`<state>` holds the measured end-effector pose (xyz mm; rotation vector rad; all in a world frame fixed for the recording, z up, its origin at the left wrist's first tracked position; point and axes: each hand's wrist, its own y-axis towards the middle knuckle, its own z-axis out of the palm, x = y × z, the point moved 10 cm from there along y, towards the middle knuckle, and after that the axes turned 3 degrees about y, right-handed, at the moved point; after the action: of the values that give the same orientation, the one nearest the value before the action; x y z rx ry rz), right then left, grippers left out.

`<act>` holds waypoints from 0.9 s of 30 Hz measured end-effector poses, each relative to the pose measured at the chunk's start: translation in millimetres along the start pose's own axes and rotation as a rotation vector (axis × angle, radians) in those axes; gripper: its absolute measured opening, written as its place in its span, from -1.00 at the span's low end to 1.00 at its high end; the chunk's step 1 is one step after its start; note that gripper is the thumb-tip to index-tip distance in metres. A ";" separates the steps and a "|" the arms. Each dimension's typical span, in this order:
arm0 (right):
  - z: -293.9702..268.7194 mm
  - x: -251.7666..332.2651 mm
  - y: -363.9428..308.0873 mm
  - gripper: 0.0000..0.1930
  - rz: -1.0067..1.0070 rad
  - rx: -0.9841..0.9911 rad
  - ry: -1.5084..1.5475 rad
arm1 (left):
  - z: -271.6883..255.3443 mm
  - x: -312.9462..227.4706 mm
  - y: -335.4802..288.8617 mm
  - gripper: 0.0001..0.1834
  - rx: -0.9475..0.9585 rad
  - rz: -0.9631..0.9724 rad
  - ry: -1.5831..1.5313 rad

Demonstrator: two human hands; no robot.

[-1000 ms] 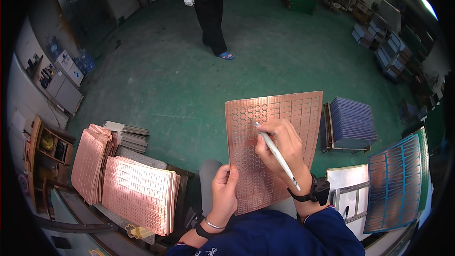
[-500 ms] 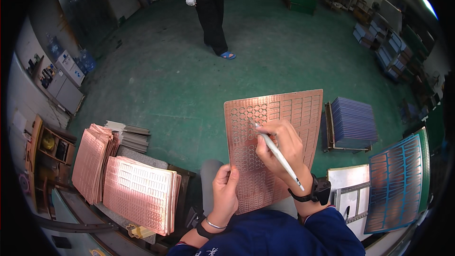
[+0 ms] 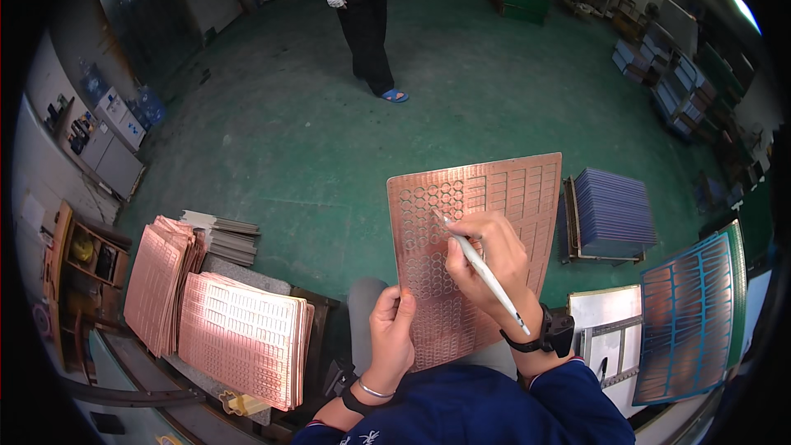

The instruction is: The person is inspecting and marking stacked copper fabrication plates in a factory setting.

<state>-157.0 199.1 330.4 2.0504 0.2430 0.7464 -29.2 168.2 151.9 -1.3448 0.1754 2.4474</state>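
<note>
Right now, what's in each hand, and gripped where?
Left hand grips the copper panel at its lower left edge. Right hand holds a white pen around mid-shaft, tip on the panel.

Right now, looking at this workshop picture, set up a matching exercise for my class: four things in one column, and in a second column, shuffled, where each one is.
Things:
1. white pen
2. copper panel
3. stack of copper sheets
4. stack of blue-grey sheets

Places:
A. in a holder on the green floor, to the right of the panel
B. in the right hand, tip on the panel
C. piled at the person's left side
D. held at its lower edge by the left hand

Pairs: 1-B, 2-D, 3-C, 4-A
</note>
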 end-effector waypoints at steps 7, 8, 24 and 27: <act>2.3 -3.8 -4.0 -0.71 -0.017 -0.016 0.010 | 5.3 -3.2 0.2 -0.89 -0.019 -0.016 -0.031; 1.7 -4.3 -5.0 -0.71 -0.019 -0.024 0.005 | 5.7 -2.8 0.3 -0.89 -0.013 -0.015 -0.037; -0.6 -26.0 -10.9 -0.80 0.137 -0.105 0.091 | 4.7 5.2 1.2 -0.84 0.022 -0.048 -0.098; -1.1 -24.7 -9.2 -0.81 0.118 -0.107 0.082 | 3.6 4.2 1.7 -0.84 0.018 -0.039 -0.085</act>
<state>-176.3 194.2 313.1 1.9480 0.1261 0.8980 -34.7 168.5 150.1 -1.2231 0.1490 2.4590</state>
